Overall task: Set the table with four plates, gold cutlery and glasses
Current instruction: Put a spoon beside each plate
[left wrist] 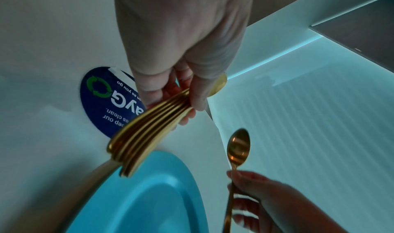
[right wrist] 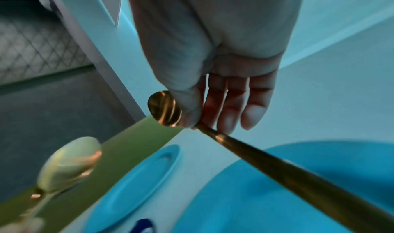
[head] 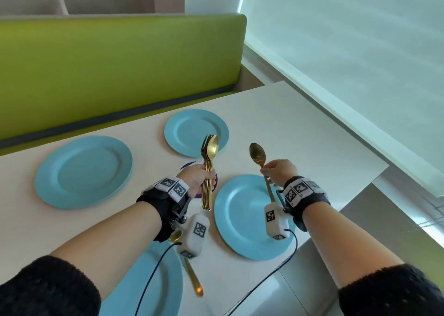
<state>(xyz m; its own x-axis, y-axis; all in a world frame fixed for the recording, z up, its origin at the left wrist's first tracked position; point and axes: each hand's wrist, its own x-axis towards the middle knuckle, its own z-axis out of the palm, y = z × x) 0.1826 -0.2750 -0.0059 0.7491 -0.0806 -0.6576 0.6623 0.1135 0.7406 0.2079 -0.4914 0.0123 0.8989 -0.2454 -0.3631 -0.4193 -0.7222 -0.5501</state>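
Blue plates lie on the white table (head: 300, 128): far left (head: 83, 171), far middle (head: 195, 133), near right (head: 247, 217) and near left (head: 158, 279). My left hand (head: 199, 178) grips a bundle of gold cutlery (head: 209, 171), forks and spoons upright, above the table's middle. In the left wrist view the bundle (left wrist: 145, 132) fans out below my fingers (left wrist: 192, 101). My right hand (head: 280, 172) pinches a single gold spoon (head: 258, 157) by its neck, bowl up, over the near right plate. Its handle (right wrist: 298, 177) runs toward the wrist camera. Another gold spoon (head: 189, 272) lies beside the near left plate.
A round blue sticker (left wrist: 104, 98) sits on the table under my left hand. A green bench back (head: 120, 70) runs behind the table. A pale window blind (head: 348, 63) closes off the right side. Black cables (head: 153, 272) hang from both wrist cameras.
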